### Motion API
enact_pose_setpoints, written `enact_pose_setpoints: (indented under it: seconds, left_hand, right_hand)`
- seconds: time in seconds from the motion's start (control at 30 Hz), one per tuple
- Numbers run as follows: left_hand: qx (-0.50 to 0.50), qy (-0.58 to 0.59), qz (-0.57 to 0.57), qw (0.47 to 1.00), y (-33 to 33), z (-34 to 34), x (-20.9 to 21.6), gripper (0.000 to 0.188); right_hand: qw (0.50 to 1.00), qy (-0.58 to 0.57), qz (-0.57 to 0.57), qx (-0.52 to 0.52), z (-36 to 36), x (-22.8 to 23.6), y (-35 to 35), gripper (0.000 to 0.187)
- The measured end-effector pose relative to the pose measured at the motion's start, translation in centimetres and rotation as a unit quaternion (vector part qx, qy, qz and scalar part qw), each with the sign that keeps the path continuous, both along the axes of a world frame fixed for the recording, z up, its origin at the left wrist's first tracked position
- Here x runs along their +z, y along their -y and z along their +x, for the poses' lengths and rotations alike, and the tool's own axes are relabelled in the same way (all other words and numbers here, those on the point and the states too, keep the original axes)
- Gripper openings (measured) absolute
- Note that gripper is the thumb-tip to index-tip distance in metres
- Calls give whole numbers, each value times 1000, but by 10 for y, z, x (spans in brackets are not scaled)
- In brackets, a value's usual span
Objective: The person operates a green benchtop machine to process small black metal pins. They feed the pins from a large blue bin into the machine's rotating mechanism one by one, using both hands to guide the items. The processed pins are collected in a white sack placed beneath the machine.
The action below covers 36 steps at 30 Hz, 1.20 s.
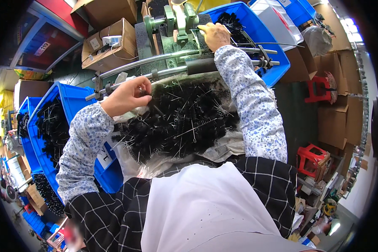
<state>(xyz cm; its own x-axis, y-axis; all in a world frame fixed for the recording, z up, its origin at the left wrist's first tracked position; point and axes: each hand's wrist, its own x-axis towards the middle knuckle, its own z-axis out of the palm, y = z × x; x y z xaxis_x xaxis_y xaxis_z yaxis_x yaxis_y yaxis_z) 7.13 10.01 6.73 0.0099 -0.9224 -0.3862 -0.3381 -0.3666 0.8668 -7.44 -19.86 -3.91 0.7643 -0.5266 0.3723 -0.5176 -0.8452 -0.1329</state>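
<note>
A heap of black-bristled wire brushes (176, 117) with thin looped metal handles lies in front of me on a pale plastic sheet (227, 145). At the heap's far left edge, my left hand (128, 95) has its thumb and fingers closed on a dark-bristled wire brush, mostly hidden by the fingers. My right hand (216, 35) reaches forward to a green-lit bench machine (180, 25). Its fingers, yellowish at the tips, are pinched together beside the machine's working part. What they hold there is too small to make out.
Metal rails (143, 63) cross between me and the machine. Blue bins (46, 138) with more black brushes stand at my left, and another blue bin (277, 67) stands far right. An open cardboard box (109, 46) sits far left; red stools (311, 157) are at right.
</note>
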Motion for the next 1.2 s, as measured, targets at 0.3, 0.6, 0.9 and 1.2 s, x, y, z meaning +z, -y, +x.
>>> enact_pose_setpoints:
  seconds: [0.3, 0.6, 0.9, 1.2]
  left_hand:
    - [-38, 88, -67, 993, 2, 8, 38, 24]
    - [-52, 94, -85, 991, 22, -1, 40, 23]
    - [-22, 47, -108, 993, 14, 11, 35, 24]
    - [-41, 64, -143, 987, 32, -7, 32, 21]
  right_hand:
    - [995, -6, 33, -98, -21, 5, -9, 35]
    - [997, 46, 43, -50, 25, 0, -45, 24]
    - [996, 67, -32, -55, -5, -4, -19, 14]
    - [985, -129, 69, -90, -22, 25, 25, 25]
